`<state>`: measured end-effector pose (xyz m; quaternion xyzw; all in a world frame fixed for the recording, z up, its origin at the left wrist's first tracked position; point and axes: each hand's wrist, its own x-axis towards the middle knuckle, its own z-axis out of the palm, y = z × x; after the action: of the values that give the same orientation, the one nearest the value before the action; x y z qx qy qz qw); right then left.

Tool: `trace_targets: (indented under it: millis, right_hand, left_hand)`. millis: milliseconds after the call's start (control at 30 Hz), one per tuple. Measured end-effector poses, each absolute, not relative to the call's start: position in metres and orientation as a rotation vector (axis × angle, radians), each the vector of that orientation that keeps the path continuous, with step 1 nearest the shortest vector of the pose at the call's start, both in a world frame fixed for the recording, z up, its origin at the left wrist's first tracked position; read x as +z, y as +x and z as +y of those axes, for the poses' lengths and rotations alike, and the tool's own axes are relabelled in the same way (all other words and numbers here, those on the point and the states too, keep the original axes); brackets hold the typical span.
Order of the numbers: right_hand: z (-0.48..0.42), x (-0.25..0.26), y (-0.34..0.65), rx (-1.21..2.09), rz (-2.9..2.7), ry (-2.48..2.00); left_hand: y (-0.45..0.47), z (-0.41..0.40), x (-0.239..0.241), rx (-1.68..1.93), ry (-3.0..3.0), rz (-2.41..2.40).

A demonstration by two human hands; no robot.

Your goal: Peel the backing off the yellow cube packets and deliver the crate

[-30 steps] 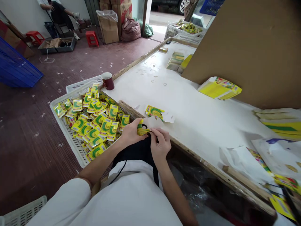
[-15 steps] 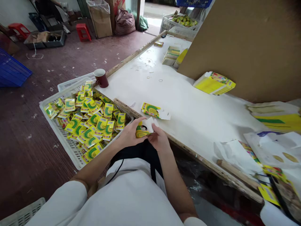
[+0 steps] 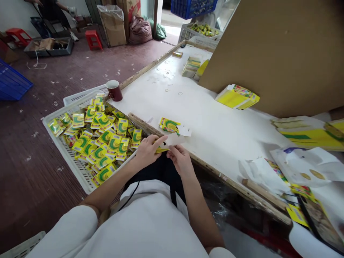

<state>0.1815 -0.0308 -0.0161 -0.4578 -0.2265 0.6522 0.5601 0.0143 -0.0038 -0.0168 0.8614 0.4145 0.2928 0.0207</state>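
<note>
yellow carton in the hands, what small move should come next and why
Probably fold the white flap in with the right hand: it sticks out from the yellow carton, the left hand steadies the carton, and the right fingertips are right beside the flap.

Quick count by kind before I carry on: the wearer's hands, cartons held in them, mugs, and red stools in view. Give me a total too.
Wearer's hands: 2 (left hand, right hand)
Held carton: 1
Maroon mug: 1
Red stools: 2
Total: 6
</note>
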Motion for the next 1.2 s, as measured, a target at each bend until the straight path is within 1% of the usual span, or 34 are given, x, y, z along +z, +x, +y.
trace_targets:
  millis: [200, 333, 500, 600, 800, 933, 1067, 1200]
  right_hand:
    - [-0.035, -0.023, 0.173, 1.834, -0.231, -0.805]
    - [-0.039, -0.033, 0.172, 1.931, -0.129, -0.670]
    - [-0.039, -0.037, 0.179, 1.933, -0.212, -0.670]
    - [-0.036, -0.039, 0.182, 1.861, -0.289, -0.751]
    - [-0.035, -0.044, 0.175, 1.734, -0.376, -0.804]
    - [-0.027, -0.039, 0.176, 1.658, -0.588, -0.974]
    - [-0.017, -0.033, 0.182, 1.634, -0.791, -1.121]
    - [-0.021, -0.038, 0.179, 1.642, -0.810, -0.999]
  left_hand:
    - [0.013, -0.004, -0.018, 0.989, 2.720, 1.305]
    - [0.013, -0.003, -0.019, 0.997, 2.663, 1.264]
    - [0.013, -0.001, -0.020, 0.953, 2.551, 1.279]
    - [0.012, 0.001, -0.022, 0.928, 2.585, 1.274]
    - [0.014, 0.000, -0.025, 1.032, 2.478, 1.188]
    - [0.017, -0.002, -0.027, 1.057, 2.474, 1.151]
    - [0.019, -0.004, -0.026, 0.965, 2.505, 1.201]
    - [0.020, -0.005, -0.021, 0.876, 2.461, 1.214]
